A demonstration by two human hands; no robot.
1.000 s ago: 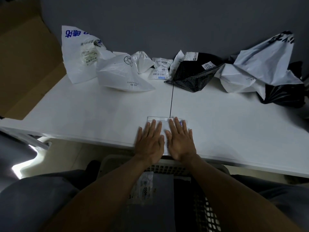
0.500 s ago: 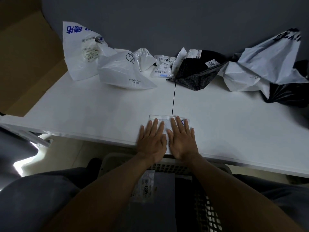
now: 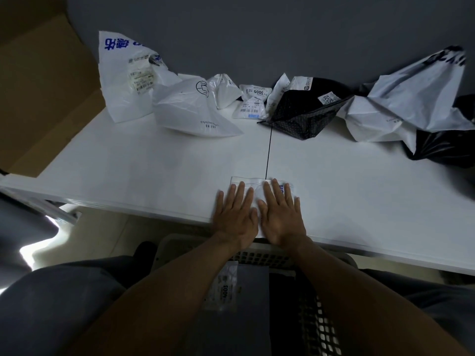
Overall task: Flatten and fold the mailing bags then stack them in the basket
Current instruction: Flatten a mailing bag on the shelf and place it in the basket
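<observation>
A small folded white mailing bag (image 3: 257,191) lies at the near edge of the white table (image 3: 154,170). My left hand (image 3: 236,214) and my right hand (image 3: 281,214) rest flat on it side by side, fingers spread, palms down. Below the table edge, on my lap, sits a white mesh basket (image 3: 318,312) with a grey folded bag (image 3: 246,304) and a dark one inside. Unfolded bags line the back of the table: a tall white bag with blue print (image 3: 126,78), a white bag (image 3: 192,111), a black dotted bag (image 3: 303,111), and a large white bag (image 3: 411,98).
Small labelled white pouches (image 3: 253,104) sit between the bags at the back. A black bag (image 3: 444,147) lies at the far right. A brown cardboard sheet (image 3: 38,98) stands to the left of the table. A grey wall runs behind.
Both hands stay pressed flat on the folded bag; they have hardly moved. Only the view has shifted a little.
</observation>
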